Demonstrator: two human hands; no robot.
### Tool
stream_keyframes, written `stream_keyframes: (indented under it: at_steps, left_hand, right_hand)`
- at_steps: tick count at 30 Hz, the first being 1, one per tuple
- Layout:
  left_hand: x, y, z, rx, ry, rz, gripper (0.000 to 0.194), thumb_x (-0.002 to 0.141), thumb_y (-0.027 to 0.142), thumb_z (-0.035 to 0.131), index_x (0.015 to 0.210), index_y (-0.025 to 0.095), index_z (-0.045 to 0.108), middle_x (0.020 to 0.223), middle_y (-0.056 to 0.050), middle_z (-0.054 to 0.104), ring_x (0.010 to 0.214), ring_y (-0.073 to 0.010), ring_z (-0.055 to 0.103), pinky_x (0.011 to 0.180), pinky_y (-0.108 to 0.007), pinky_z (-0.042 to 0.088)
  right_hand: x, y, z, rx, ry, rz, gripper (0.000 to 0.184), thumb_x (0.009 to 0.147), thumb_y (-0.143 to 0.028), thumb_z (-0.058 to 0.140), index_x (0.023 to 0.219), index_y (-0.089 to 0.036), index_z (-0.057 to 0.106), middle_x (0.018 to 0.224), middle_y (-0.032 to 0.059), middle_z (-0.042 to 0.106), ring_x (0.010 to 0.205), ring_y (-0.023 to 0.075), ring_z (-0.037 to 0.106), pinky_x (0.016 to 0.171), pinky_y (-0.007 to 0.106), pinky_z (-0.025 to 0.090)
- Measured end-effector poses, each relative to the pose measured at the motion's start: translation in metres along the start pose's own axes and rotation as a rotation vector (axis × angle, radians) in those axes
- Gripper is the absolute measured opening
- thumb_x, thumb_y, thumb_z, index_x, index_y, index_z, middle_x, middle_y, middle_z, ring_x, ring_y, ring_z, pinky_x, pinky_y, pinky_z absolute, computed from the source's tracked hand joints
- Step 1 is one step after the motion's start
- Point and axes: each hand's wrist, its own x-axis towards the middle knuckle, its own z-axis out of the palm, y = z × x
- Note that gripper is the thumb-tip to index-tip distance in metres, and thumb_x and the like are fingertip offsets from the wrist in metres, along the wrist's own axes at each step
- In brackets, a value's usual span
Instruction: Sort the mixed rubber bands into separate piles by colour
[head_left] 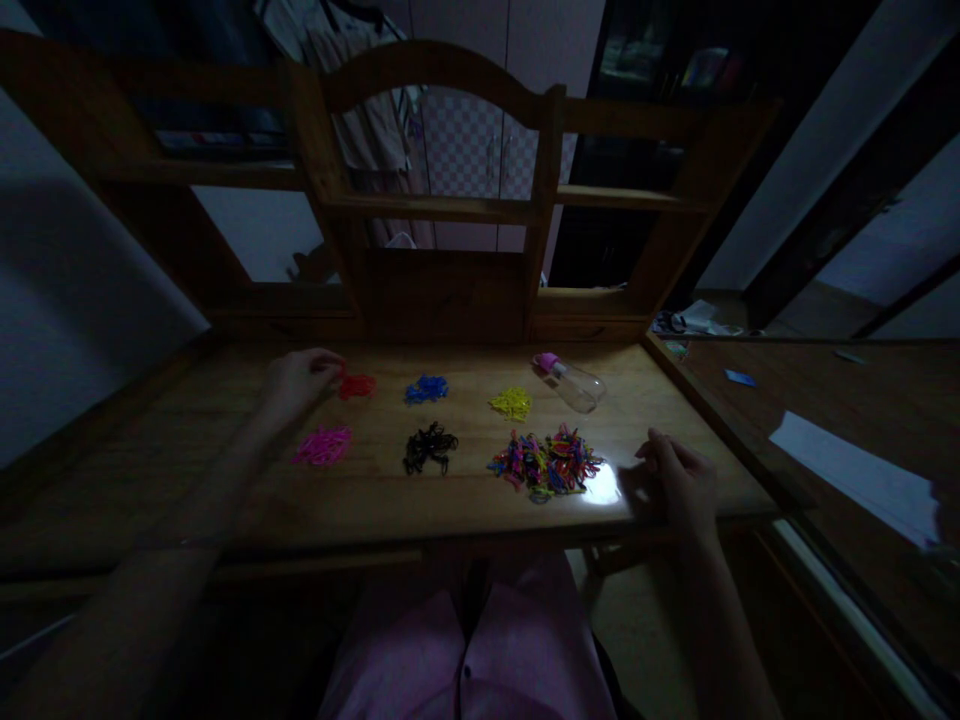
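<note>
My left hand (300, 380) is closed in a pinch, with a bit of red at its fingertips, just over the left end of a red pile (358, 386) of small looped pieces like rubber bands. Nearer me lies a pink pile (324, 446). Blue (427, 389), black (430, 449) and yellow (511, 403) piles are spread across the middle. A mixed-colour heap (547, 460) sits at the front right. To its right, my right hand (681, 480) rests near the tabletop, fingers curled together; anything inside them is hidden.
A clear bottle with a pink cap (577, 385) lies on its side behind the mixed heap. The wooden desk (360, 510) has a raised shelf frame (442, 210) along its back. White paper (859, 475) lies to the right, beyond the desk's edge.
</note>
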Motion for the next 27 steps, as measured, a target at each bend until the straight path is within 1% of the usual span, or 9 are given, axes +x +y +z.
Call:
stream_keyframes:
  at_steps: [5, 9, 12, 15, 17, 20, 23, 25, 27]
  left_hand:
    - [-0.006, 0.006, 0.003, 0.231, 0.008, 0.042, 0.009, 0.085, 0.02, 0.063, 0.088, 0.012, 0.067, 0.07, 0.011, 0.064, 0.072, -0.0046, 0.052, 0.072, -0.011, 0.036]
    - [-0.008, 0.004, 0.009, 0.313, -0.02, 0.066, 0.015, 0.087, 0.023, 0.06, 0.09, 0.012, 0.069, 0.072, 0.009, 0.064, 0.074, -0.0065, 0.053, 0.073, -0.012, 0.036]
    - [-0.007, 0.005, 0.01, 0.401, 0.004, 0.119, 0.023, 0.09, 0.028, 0.055, 0.094, 0.011, 0.07, 0.081, 0.008, 0.066, 0.082, -0.0077, 0.055, 0.079, -0.014, 0.038]
    - [-0.01, 0.018, 0.013, 0.415, 0.049, 0.209, 0.026, 0.091, 0.034, 0.056, 0.095, 0.012, 0.07, 0.094, 0.006, 0.066, 0.089, -0.0091, 0.056, 0.086, -0.017, 0.04]
    - [-0.02, 0.037, 0.021, 0.328, 0.028, 0.275, 0.026, 0.089, 0.037, 0.06, 0.094, 0.015, 0.071, 0.098, 0.004, 0.066, 0.088, -0.0104, 0.059, 0.085, -0.019, 0.042]
    - [-0.053, 0.076, 0.044, 0.136, -0.114, 0.368, 0.022, 0.088, 0.039, 0.063, 0.091, 0.02, 0.072, 0.098, 0.0, 0.068, 0.092, -0.0147, 0.063, 0.084, -0.024, 0.045]
    - [-0.095, 0.107, 0.078, 0.039, -0.343, 0.431, 0.02, 0.091, 0.039, 0.06, 0.093, 0.024, 0.073, 0.104, -0.001, 0.069, 0.098, -0.0181, 0.063, 0.089, -0.029, 0.046]
    - [-0.118, 0.117, 0.104, 0.014, -0.438, 0.452, 0.019, 0.093, 0.035, 0.058, 0.1, 0.024, 0.071, 0.107, -0.002, 0.068, 0.1, -0.0183, 0.063, 0.091, -0.031, 0.046]
    - [-0.132, 0.12, 0.127, 0.016, -0.488, 0.485, 0.019, 0.093, 0.03, 0.057, 0.105, 0.023, 0.07, 0.106, -0.003, 0.067, 0.099, -0.018, 0.063, 0.09, -0.031, 0.047]
  right_hand:
    - [0.0, 0.002, 0.0, -0.011, -0.018, -0.028, 0.043, 0.087, -0.053, 0.058, 0.065, -0.016, 0.068, 0.052, -0.0016, 0.049, 0.05, 0.0131, 0.047, 0.048, 0.024, 0.032]
    - [0.001, 0.0, 0.0, -0.008, -0.016, -0.03, 0.043, 0.088, -0.052, 0.058, 0.065, -0.016, 0.067, 0.051, -0.0017, 0.048, 0.05, 0.0129, 0.046, 0.048, 0.024, 0.032]
    - [0.001, 0.0, 0.001, -0.006, -0.023, -0.022, 0.043, 0.088, -0.052, 0.058, 0.064, -0.017, 0.067, 0.051, -0.0019, 0.048, 0.05, 0.0123, 0.045, 0.049, 0.024, 0.032]
    - [0.002, 0.002, 0.0, -0.023, -0.027, -0.035, 0.043, 0.088, -0.051, 0.057, 0.065, -0.017, 0.068, 0.052, -0.0017, 0.05, 0.052, 0.0126, 0.047, 0.051, 0.024, 0.033]
    - [0.002, 0.004, 0.0, -0.042, -0.032, -0.05, 0.043, 0.089, -0.051, 0.057, 0.065, -0.017, 0.068, 0.053, -0.0013, 0.051, 0.054, 0.0131, 0.049, 0.052, 0.025, 0.034]
    - [0.003, 0.004, -0.001, -0.058, -0.047, -0.053, 0.044, 0.09, -0.051, 0.056, 0.065, -0.017, 0.068, 0.054, -0.0011, 0.052, 0.055, 0.0134, 0.05, 0.054, 0.025, 0.036]
    - [0.002, 0.004, 0.0, -0.049, -0.04, -0.036, 0.044, 0.089, -0.052, 0.056, 0.065, -0.017, 0.068, 0.054, -0.0008, 0.052, 0.055, 0.0139, 0.051, 0.053, 0.025, 0.036]
    - [0.002, 0.004, 0.001, -0.038, -0.028, -0.023, 0.045, 0.088, -0.053, 0.056, 0.066, -0.017, 0.068, 0.054, -0.0006, 0.052, 0.054, 0.014, 0.051, 0.052, 0.025, 0.036]
    - [0.002, 0.004, 0.001, -0.021, -0.016, -0.014, 0.045, 0.087, -0.054, 0.057, 0.066, -0.017, 0.068, 0.054, -0.0005, 0.051, 0.054, 0.0142, 0.051, 0.051, 0.025, 0.036]
